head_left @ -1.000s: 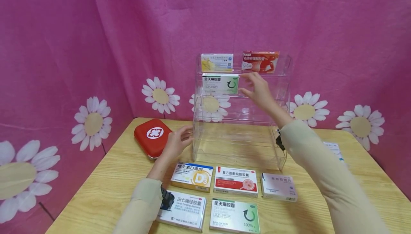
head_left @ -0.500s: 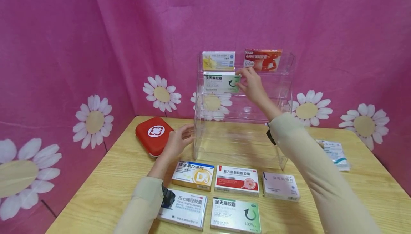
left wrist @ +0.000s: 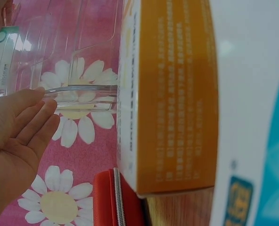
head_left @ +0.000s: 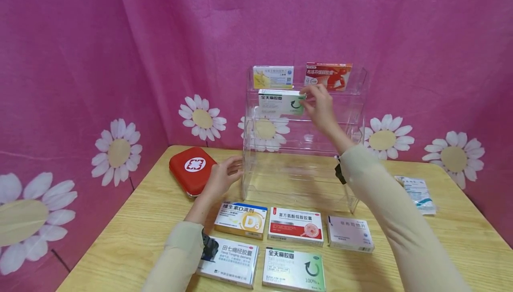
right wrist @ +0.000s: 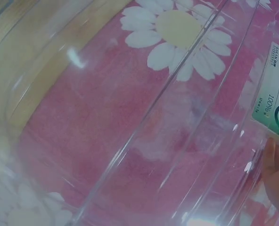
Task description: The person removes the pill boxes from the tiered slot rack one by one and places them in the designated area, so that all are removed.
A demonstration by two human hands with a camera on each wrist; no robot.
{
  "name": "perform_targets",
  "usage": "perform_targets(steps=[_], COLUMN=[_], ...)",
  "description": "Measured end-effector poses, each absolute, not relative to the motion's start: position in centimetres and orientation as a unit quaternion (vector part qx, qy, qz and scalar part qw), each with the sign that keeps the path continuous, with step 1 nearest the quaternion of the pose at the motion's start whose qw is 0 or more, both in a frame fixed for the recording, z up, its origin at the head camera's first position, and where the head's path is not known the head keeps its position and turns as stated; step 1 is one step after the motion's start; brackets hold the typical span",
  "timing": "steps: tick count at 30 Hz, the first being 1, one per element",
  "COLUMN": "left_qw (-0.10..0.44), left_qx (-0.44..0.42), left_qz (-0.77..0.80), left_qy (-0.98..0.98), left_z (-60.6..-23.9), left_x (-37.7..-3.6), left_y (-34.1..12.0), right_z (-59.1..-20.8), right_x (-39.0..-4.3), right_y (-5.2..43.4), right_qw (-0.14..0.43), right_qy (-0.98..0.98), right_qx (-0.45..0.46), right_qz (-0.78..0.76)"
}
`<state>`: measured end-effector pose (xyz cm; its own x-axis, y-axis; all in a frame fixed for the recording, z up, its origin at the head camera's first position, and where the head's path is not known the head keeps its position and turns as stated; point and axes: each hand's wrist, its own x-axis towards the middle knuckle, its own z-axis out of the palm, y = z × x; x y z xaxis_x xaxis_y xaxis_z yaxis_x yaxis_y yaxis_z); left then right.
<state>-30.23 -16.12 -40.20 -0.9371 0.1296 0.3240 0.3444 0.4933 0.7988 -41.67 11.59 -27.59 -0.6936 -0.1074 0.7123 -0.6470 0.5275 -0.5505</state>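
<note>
A clear acrylic tiered shelf (head_left: 356, 118) stands at the back of the wooden table (head_left: 132, 234). My right hand (head_left: 318, 103) pinches the right end of a green and white medicine box (head_left: 280, 101) at the shelf's second tier; the box (right wrist: 274, 106) shows at the right wrist view's edge beside my fingertips (right wrist: 274, 172). A yellow box (head_left: 273, 76) and a red box (head_left: 328, 75) sit on the top tier. My left hand (head_left: 224, 176) rests open against the shelf's lower left side, fingers (left wrist: 31, 117) straight.
A red first-aid pouch (head_left: 191, 170) lies left of the shelf. Several medicine boxes lie in front: a vitamin D3 box (head_left: 241, 220), a red and white box (head_left: 295, 226), a pale lilac box (head_left: 349, 233), a white box (head_left: 228, 261), a green box (head_left: 293, 269). A packet (head_left: 417, 192) lies right.
My right hand closed onto the green and white box's right end and shifted it slightly rightward on the second tier. The left hand stayed at the shelf's side.
</note>
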Motion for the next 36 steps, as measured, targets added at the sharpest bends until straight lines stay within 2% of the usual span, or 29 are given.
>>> perform_targets(steps=[11, 24, 36], left_qw=[0.113, 0.114, 0.119], left_qx=[-0.145, -0.147, -0.147], left_qz=[-0.482, -0.481, -0.473], left_qy=[-0.856, -0.857, -0.861], left_z=[-40.1, -40.3, -40.3], left_x=[-30.1, -30.1, -30.1], left_y=[-15.9, -15.9, -15.9], right_z=[-26.5, -27.3, -30.2], right_x=[-40.3, -36.3, -32.5], right_y=[14.8, 19.7, 25.6], right_qw=[0.35, 0.331, 0.308], right_qy=[-0.775, -0.761, -0.777], right_qx=[0.206, 0.212, 0.23], right_qz=[0.485, 0.516, 0.498])
